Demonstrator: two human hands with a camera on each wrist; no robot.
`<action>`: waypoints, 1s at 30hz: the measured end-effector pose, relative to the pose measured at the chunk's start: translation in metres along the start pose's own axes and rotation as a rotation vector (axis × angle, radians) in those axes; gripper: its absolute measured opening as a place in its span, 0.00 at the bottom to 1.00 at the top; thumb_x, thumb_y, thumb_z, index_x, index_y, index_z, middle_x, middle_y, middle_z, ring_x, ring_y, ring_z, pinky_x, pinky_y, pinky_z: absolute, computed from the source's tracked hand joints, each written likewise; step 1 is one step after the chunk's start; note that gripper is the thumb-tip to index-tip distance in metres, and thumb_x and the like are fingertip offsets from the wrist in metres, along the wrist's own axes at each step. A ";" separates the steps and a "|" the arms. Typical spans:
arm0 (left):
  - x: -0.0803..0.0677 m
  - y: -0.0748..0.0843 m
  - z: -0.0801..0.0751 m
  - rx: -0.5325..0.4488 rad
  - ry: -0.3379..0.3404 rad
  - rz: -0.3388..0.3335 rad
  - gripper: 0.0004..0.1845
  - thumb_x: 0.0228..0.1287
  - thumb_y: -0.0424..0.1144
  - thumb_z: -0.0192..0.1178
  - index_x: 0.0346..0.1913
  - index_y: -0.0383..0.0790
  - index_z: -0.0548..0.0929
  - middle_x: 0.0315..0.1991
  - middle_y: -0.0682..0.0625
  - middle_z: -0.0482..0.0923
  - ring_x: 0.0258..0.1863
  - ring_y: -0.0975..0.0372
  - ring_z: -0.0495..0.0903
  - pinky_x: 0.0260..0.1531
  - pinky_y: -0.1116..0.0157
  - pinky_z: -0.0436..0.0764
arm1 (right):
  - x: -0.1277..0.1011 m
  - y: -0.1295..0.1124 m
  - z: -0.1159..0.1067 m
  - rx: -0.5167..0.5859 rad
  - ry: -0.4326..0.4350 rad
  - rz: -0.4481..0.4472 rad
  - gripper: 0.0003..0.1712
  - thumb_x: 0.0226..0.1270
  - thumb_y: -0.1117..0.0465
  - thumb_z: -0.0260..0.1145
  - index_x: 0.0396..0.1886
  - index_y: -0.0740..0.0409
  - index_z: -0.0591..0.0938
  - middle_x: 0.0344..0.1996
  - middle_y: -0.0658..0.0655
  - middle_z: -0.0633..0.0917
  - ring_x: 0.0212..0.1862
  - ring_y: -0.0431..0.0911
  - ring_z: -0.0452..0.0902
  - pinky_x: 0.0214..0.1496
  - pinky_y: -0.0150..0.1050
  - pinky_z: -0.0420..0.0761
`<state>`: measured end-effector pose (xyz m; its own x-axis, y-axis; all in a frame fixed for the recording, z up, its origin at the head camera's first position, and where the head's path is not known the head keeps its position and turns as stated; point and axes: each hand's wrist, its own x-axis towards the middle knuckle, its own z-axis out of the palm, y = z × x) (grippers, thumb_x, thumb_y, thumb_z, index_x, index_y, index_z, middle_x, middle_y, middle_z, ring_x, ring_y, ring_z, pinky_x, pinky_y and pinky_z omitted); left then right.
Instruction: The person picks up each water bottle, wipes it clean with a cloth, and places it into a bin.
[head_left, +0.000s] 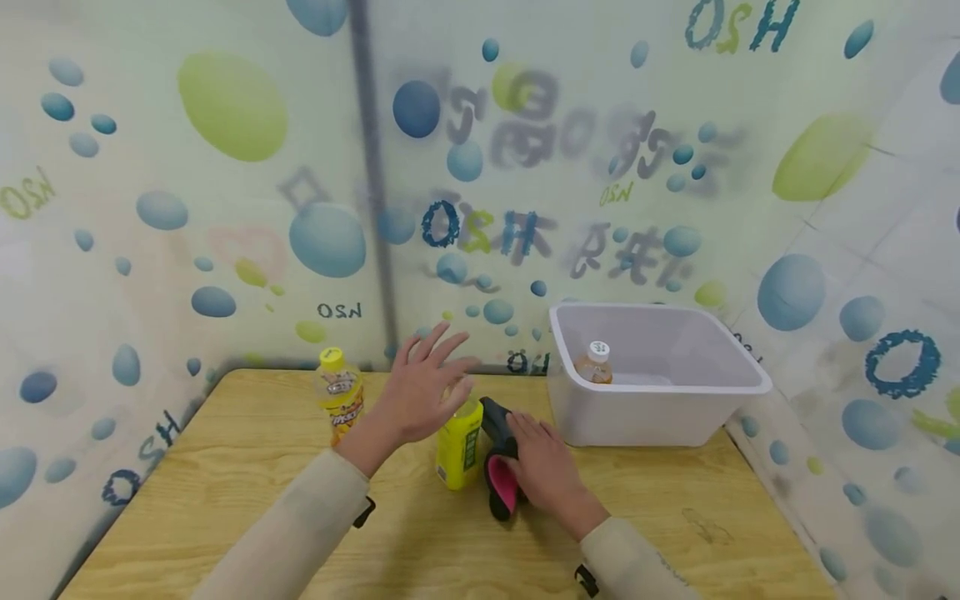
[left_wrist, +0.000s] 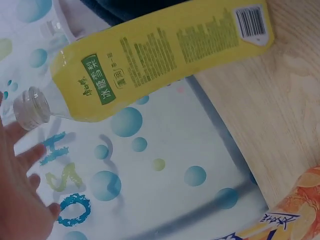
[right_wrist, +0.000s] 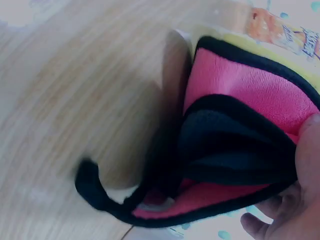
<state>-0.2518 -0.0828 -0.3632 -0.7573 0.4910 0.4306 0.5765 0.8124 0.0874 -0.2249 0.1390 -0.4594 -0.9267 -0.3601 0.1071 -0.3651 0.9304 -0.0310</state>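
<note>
With the black-and-pink sleeve gripped on the table by the right hand, the yellow-labelled bottle beside it is approached by the spread, empty left hand; a firm grasp seems needed next.

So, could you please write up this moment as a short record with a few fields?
Surface: wooden table in a corner of bubble-patterned walls
Left hand: raised, fingers spread, just above the yellow-green bottle; holds nothing
Right hand: fingers curled round a black and pink sleeve lying on the table, its pink lining showing in the right wrist view
Yellow-green bottle: upright, close beside the sleeve
Orange bottle: upright, yellow cap, left of the left hand
White tub: right rear of table, holds a small white-capped bottle
</note>
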 end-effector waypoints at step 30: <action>-0.008 0.002 0.006 0.081 -0.076 -0.010 0.24 0.78 0.54 0.35 0.65 0.51 0.74 0.70 0.51 0.68 0.77 0.52 0.52 0.73 0.42 0.50 | 0.014 -0.026 -0.060 0.003 0.140 0.015 0.39 0.69 0.48 0.63 0.75 0.56 0.62 0.75 0.53 0.64 0.77 0.46 0.57 0.77 0.48 0.58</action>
<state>-0.2467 -0.0830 -0.3719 -0.7857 0.5024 0.3609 0.5441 0.8389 0.0169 -0.2234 0.1140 -0.3972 -0.9108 -0.3326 0.2445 -0.3515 0.9355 -0.0368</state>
